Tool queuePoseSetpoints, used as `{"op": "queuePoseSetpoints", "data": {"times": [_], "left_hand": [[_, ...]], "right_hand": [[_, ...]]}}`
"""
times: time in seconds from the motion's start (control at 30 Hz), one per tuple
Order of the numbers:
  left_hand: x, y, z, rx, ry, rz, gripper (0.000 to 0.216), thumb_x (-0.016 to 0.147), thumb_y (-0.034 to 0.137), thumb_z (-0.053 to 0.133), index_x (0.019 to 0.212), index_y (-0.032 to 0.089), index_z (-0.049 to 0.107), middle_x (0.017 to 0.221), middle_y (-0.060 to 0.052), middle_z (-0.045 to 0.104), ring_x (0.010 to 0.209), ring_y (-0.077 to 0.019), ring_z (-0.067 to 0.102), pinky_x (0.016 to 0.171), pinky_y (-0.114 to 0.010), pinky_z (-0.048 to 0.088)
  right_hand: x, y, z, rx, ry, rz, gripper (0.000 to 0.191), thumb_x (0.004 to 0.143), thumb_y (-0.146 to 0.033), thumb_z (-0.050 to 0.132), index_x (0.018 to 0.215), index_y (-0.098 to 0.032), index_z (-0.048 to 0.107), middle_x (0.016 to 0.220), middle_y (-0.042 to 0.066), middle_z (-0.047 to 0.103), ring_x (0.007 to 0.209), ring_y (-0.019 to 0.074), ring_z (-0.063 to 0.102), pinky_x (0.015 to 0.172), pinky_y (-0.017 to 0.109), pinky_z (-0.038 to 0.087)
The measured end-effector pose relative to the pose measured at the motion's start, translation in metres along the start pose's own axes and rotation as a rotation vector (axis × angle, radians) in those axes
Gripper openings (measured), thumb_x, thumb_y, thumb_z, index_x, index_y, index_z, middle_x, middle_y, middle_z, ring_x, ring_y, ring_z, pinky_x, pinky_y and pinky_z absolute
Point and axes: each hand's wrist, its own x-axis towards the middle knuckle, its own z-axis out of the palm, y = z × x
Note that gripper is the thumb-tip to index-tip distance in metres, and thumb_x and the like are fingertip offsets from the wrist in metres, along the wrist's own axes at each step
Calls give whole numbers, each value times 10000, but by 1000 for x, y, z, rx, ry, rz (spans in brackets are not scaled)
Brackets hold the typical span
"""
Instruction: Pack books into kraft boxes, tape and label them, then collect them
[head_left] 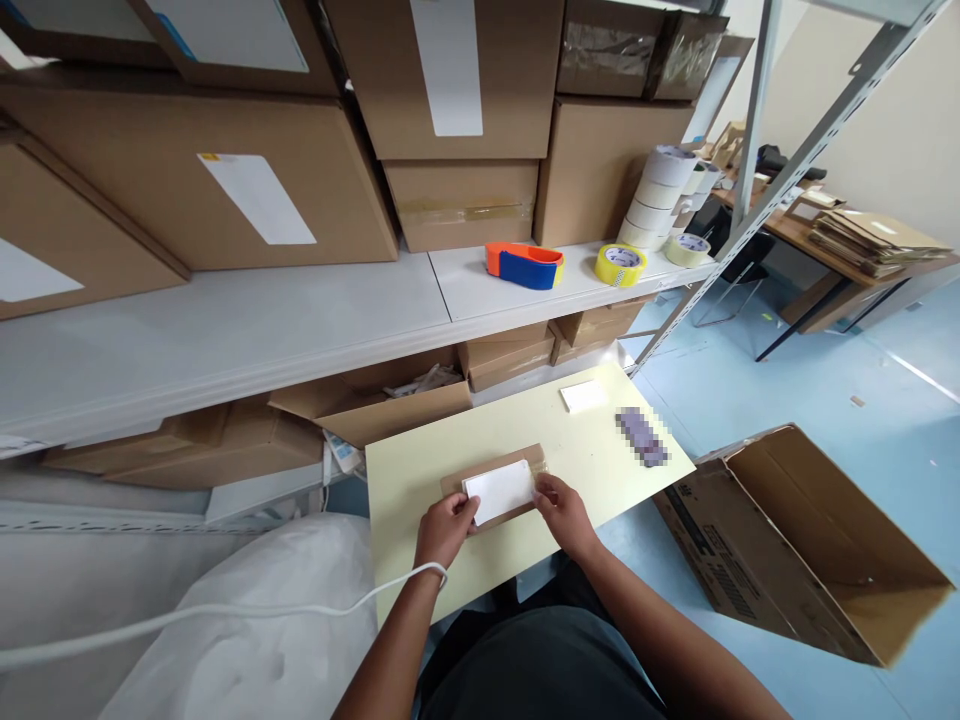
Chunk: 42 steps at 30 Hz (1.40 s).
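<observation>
A white rectangular label or sheet [501,491] lies over a flat brown cardboard piece [495,461], which has clear tape near its right end, on a pale yellow table [412,560]. My left hand [445,527] pinches the label's left end between thumb and fingers. At the opposite end, my right hand [562,510] has its thumb and fingers closed on the label's right edge. Whether the label is stuck down or loose I cannot tell. Toward the table's far right lie a white card or paper stack [584,396] and a pixelated dark object [642,436].
A grey shelf [315,310] with cardboard boxes runs behind the table. On it are an orange-and-blue tape dispenser [524,266], a yellow tape roll [620,264] and stacked white rolls [657,200]. An open carton [795,560] stands right; a white bag [262,620] bulges left.
</observation>
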Motion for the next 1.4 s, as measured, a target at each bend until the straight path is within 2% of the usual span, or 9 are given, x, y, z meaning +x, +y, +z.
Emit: {"op": "queuePoseSetpoints", "data": {"times": [0.1,0.33,0.5,0.73,0.93,1.07,1.2,1.3,1.4], "left_hand": [[3,-5,0,-17,-7,6,372,792,550,559,821,206,698,636,-15,707,678,-224,727,607,-277,495],[3,-4,-3,-41,-33,-15,416,797,566,559,890,196,723,661,-15,723,692,-217,725,572,-266,510],[4,-5,-3,-59,-24,1,421,798,566,560,884,191,730,685,-17,731,678,-205,720,561,-261,507],[6,-4,-3,-94,-21,-32,383,790,550,566,779,186,687,691,-22,719,663,-202,722,540,-254,501],[4,-2,-5,-67,-25,8,418,821,593,525,731,205,653,642,-4,686,630,-196,708,559,-264,513],[8,-5,-12,141,26,58,399,868,566,502,880,216,693,703,-16,727,664,-213,714,618,-292,535],[10,-11,-10,538,359,423,375,893,444,545,1104,176,702,949,-112,775,916,-291,728,831,-400,562],[10,-19,9,741,346,907,427,928,307,499,1279,128,662,1270,-178,710,1218,-308,644,1071,-448,477],[11,-32,35,864,321,1102,645,913,211,458,1543,75,416,1540,-200,519,1452,-317,458,1213,-488,336]], "right_hand": [[-12,-4,0,-256,50,-297,432,900,-232,574,1325,-212,652,1316,157,652,1199,304,628,1043,503,523],[-10,-1,36,-764,-186,-765,713,898,-291,690,1547,-136,438,1591,227,430,1501,391,353,1190,622,350],[0,21,50,-961,-200,-803,812,940,-362,655,1618,-117,281,1656,223,308,1540,388,279,1225,633,246],[5,28,34,-996,-137,-663,949,936,-541,625,1636,-78,183,1678,206,250,1574,358,186,1258,630,91],[8,13,40,-987,-224,-666,1014,904,-624,623,1630,-55,201,1683,228,203,1577,391,146,1255,637,91],[12,3,46,-997,-325,-716,957,919,-580,621,1628,-74,224,1686,225,196,1571,399,164,1248,658,114],[14,3,44,-1010,-328,-718,895,907,-443,653,1632,-122,238,1697,201,181,1570,391,179,1252,651,123],[17,5,42,-1026,-319,-725,842,888,-316,645,1625,-148,275,1705,169,177,1572,366,190,1262,626,130],[19,7,40,-1036,-301,-757,804,869,-216,616,1609,-130,316,1698,168,210,1569,338,214,1271,599,146]]}}
